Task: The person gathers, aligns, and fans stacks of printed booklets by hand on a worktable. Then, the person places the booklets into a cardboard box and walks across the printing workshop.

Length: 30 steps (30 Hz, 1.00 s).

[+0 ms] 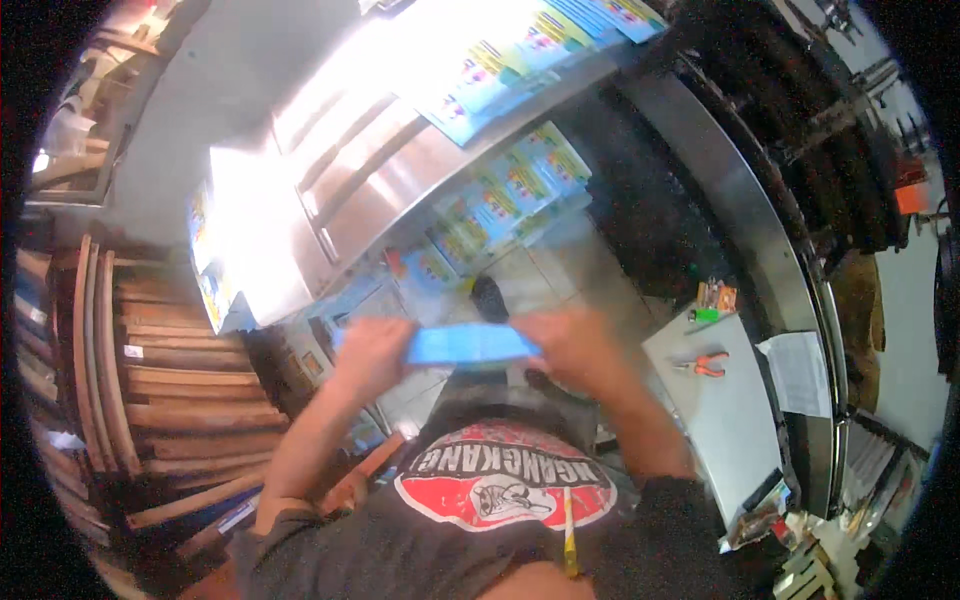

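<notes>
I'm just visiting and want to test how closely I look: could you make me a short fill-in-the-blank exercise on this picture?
1. The strip held between the left grip and the right grip is ____ in colour.
2. The pliers lying on the pale flat surface have ____ handles.
3. The many wooden lengths are gathered toward the picture's ____ edge.

Missing words: blue; orange; left.
</notes>
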Each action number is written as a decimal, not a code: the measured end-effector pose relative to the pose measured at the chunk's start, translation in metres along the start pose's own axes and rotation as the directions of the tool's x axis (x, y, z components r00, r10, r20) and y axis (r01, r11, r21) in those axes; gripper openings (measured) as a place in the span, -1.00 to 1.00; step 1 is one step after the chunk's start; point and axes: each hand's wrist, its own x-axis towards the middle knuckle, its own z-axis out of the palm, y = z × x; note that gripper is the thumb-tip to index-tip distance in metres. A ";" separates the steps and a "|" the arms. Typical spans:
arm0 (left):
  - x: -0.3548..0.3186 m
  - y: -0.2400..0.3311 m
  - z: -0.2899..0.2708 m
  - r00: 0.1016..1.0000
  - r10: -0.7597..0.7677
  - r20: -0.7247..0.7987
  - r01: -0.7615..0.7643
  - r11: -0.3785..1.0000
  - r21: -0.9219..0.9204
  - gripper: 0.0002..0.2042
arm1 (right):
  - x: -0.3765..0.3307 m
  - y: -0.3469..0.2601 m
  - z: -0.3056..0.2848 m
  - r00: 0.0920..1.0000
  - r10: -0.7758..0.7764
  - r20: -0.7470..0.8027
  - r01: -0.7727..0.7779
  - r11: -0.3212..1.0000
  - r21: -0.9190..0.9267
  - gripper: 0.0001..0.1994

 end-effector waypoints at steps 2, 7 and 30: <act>0.008 0.024 0.049 0.987 0.042 0.156 -0.028 0.995 -0.093 -0.57 | -0.048 0.023 0.034 0.970 0.155 0.188 -0.170 0.983 0.067 -0.63; 0.016 0.045 0.154 0.798 0.012 0.603 0.063 0.993 -0.103 -0.56 | -0.115 0.059 0.106 0.872 0.298 0.388 -0.390 0.903 0.183 -0.53; 0.088 -0.260 0.408 0.533 -0.159 0.831 0.687 0.654 -0.316 -0.42 | 0.067 0.155 0.543 0.640 0.578 0.507 -0.173 -0.534 0.827 -0.38</act>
